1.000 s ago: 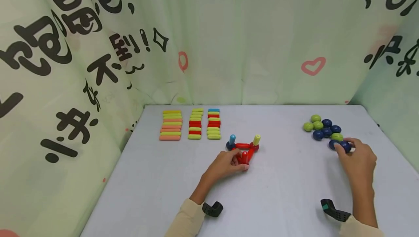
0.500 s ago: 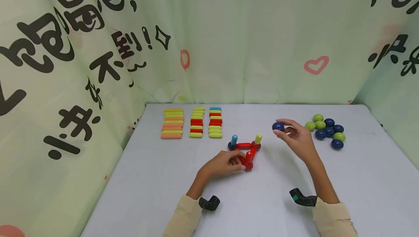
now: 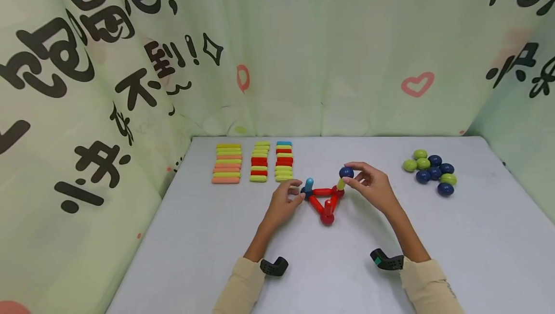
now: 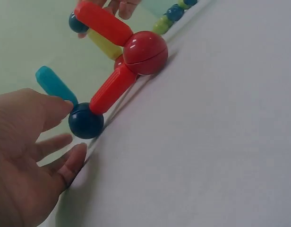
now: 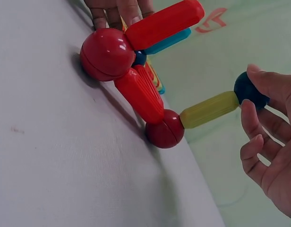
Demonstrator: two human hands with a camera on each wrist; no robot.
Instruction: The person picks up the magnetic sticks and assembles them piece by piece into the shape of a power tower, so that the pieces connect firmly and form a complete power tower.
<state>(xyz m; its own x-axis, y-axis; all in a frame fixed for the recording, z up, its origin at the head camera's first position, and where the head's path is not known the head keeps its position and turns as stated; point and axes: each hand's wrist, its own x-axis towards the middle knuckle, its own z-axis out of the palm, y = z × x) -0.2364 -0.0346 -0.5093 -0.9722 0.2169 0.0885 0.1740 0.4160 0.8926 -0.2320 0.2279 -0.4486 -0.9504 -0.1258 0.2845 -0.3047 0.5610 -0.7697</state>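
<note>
Right hand (image 3: 370, 186) pinching blue ball (image 3: 346, 173) atop yellow stick (image 5: 209, 109), left hand (image 3: 282, 202) spread, perhaps touching ten-o'clock ball (image 4: 86, 121) of red triangle (image 3: 322, 192)

Head cam: high, looks fwd & down, farthest, takes in most of table (image 3: 225, 237); L wrist view: low, close, tilted, from 7 o'clock of stick-and-ball frame (image 3: 328, 206); R ditto, from 4 o'clock; both share frame
</note>
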